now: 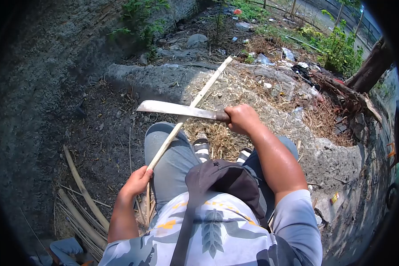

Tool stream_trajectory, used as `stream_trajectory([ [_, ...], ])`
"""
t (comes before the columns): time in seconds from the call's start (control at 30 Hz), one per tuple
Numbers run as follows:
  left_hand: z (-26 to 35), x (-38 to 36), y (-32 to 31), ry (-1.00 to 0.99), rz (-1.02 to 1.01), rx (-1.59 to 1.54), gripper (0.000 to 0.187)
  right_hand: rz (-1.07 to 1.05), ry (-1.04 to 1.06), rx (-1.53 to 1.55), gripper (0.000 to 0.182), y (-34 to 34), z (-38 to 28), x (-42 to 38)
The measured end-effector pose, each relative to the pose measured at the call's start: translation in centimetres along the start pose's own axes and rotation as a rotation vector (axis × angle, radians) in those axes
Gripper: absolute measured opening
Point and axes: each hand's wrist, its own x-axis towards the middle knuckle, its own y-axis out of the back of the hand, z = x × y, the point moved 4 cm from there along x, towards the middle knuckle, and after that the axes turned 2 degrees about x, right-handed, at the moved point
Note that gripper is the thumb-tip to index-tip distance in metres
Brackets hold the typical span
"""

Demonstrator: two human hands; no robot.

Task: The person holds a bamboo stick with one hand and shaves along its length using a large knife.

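Note:
My right hand (242,119) is closed around the dark handle of a machete (177,109), whose broad blade points left. The blade lies across a long pale wooden strip (167,142) above my left knee. Near its lower end, my left hand (139,179) grips that strip between thumb and fingers. From there the strip slants up and away to the right, its far end over the pale ground. Whether the blade's edge touches the wood cannot be made out.
Curved wooden pieces (86,199) and thin strips lie at the lower left. A dark bag (226,181) rests on my lap. A rough wall (40,88) stands left, a tree trunk (372,66) right. Another person's leg (67,248) shows at the lower left.

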Motion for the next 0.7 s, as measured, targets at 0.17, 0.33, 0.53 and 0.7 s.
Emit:
stream_trajectory([
  [0.17,-0.9,0.4,-0.4,-0.053,0.028,-0.113,0.039,0.003,-0.049,-0.083,0.015,1.0,1.1,0.6],
  [0.33,-0.7,0.9,-0.6,-0.132,0.053,-0.046,0.038,-0.012,-0.32,0.102,0.022,0.8,4.2,0.6],
  [0.53,-0.2,0.9,-0.9,-0.127,0.026,-0.124,0.037,-0.007,-0.075,0.069,0.017,0.0,0.8,0.1],
  [0.7,-1.0,1.2,-0.5,-0.1,0.0,-0.096,0.037,-0.019,0.106,-0.057,0.017,-0.2,-2.3,0.6],
])
